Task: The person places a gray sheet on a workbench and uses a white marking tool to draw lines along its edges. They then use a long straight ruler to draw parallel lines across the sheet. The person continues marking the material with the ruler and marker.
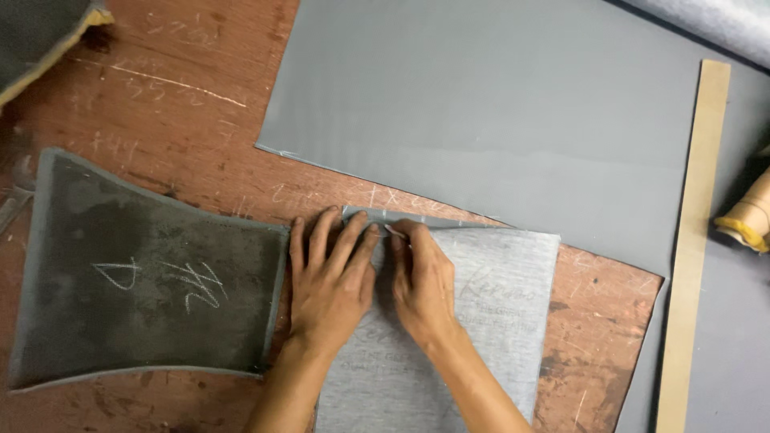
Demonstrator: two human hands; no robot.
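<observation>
Grey woven-backed rectangular sheet (481, 321) lying face down on the scuffed reddish-brown wooden worktop (200, 160), near the middle of the scene, with its far edge turned over into a narrow folded strip (401, 218). Left hand (329, 281) flat on the sheet's near-left part, fingers (321, 236) slightly spread and pressing down just below the fold. Right hand (421, 277) touching beside it, thumb and forefinger pressed together, pinching a small pale sliver (395, 232) against the fold line; whether chalk, blade or marker, cannot tell. Judged as the step of creasing or marking the turned edge, begun at the left end and with most of the edge to the right not yet worked. Next move, by that reading, calling for steady downward pressure from the left hand while drawing the right hand rightward along the fold, keeping the strip even in width and the sheet from sliding. To the left, touching or just beside the left wrist, a dark grey curved foam panel (144, 289) with white chalk marks. On the far side, a large smooth grey vinyl sheet (481, 104); at the right, a long tan wooden straightedge (694, 240) lying over it, well apart from both hands.
</observation>
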